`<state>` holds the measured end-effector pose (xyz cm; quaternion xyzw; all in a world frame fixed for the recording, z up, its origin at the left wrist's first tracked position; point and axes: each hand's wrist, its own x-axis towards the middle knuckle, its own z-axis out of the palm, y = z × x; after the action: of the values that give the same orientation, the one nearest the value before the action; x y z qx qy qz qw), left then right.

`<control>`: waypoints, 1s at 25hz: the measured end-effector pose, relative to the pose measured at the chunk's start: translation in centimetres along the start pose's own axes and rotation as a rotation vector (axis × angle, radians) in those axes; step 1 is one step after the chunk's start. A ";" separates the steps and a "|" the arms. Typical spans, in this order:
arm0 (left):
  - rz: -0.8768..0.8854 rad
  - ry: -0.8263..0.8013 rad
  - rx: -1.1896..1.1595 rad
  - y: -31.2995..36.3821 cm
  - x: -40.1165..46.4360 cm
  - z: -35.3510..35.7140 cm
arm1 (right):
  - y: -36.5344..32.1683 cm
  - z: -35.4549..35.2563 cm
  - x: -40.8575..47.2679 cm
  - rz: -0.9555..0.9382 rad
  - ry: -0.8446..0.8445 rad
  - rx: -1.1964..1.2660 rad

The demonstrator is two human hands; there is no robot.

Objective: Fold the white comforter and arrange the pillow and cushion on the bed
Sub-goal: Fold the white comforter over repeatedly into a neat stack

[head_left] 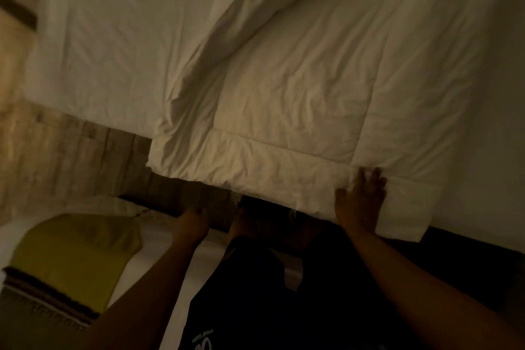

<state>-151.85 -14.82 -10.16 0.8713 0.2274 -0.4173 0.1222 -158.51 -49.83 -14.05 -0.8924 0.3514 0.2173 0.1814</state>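
White comforter [284, 111]: far end cut off by the top edge. Left hand [193, 224]: blurred, fingers indistinct, grip not readable. Yellow-green cushion [76, 253]: lower corner hidden behind the left forearm.

You've got one view: head cam, tilted, looking steeply down over your arms at the bed [119, 45] edge, close, floor [71, 150] at left.
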 end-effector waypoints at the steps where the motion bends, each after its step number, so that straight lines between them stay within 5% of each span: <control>1: 0.008 -0.020 -0.006 0.7 -0.5 -0.1 | -1.0 -0.8 0.0 -0.101 0.003 0.000; 5: 0.359 0.123 0.018 5.2 -0.6 -2.6 | -7.5 -2.4 0.4 -0.390 -0.012 -0.075; 13: 0.760 0.599 0.095 19.6 8.6 -14.0 | -19.8 -3.8 8.4 -0.256 0.037 0.069; 20: 0.799 0.461 0.039 36.2 15.4 -21.1 | -28.3 -10.7 21.4 -0.116 0.296 0.664; 25: 0.921 0.300 -0.081 45.8 16.1 -21.1 | -32.0 -18.0 31.1 -0.066 0.622 0.837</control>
<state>-106.06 -41.28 -8.54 0.9265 -0.1509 -0.1802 0.2938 -110.75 -53.48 -9.51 -0.7764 0.4172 -0.2229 0.4164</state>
